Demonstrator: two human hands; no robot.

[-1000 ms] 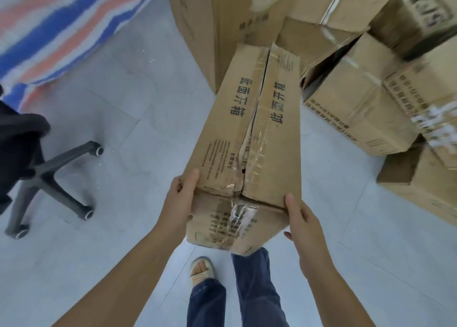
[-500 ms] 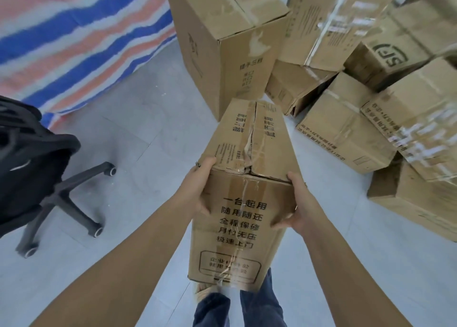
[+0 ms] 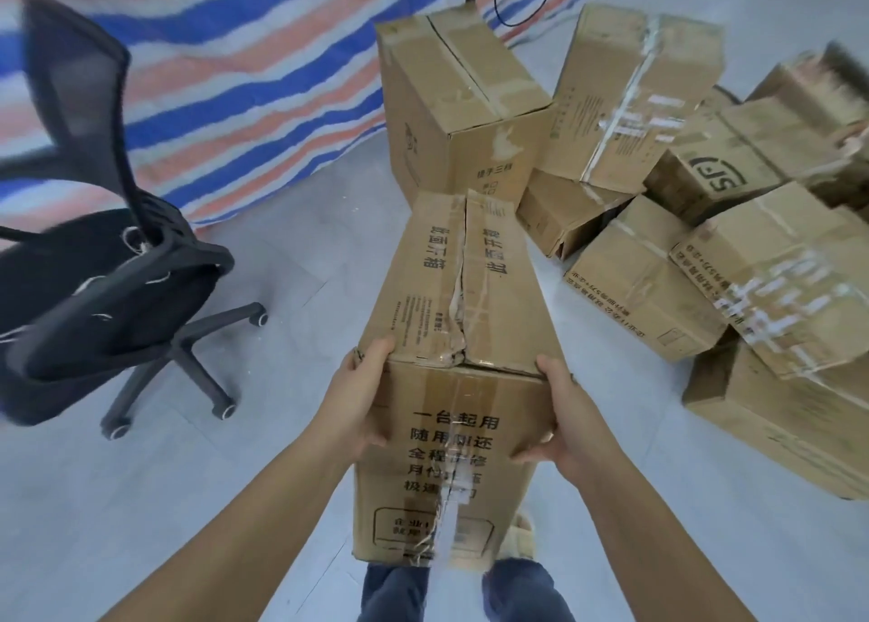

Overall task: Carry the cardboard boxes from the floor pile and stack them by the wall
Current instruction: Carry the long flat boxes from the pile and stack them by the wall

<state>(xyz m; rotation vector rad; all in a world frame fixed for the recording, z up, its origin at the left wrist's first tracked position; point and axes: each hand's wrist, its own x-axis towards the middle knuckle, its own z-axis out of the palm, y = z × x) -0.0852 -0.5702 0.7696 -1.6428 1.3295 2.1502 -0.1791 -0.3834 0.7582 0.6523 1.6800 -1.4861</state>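
I hold the box (image 3: 463,339) off the floor, left hand (image 3: 359,400) and right hand (image 3: 562,426) clamping its near sides. Pile (image 3: 705,208) sits ahead-right. I'd keep it level, steer clear of the chair (image 3: 103,264).

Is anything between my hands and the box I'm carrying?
No. The left hand and the right hand grip the box directly at its near top corners. Nothing lies between them. The wall where it goes is not in view, so that path cannot be judged.
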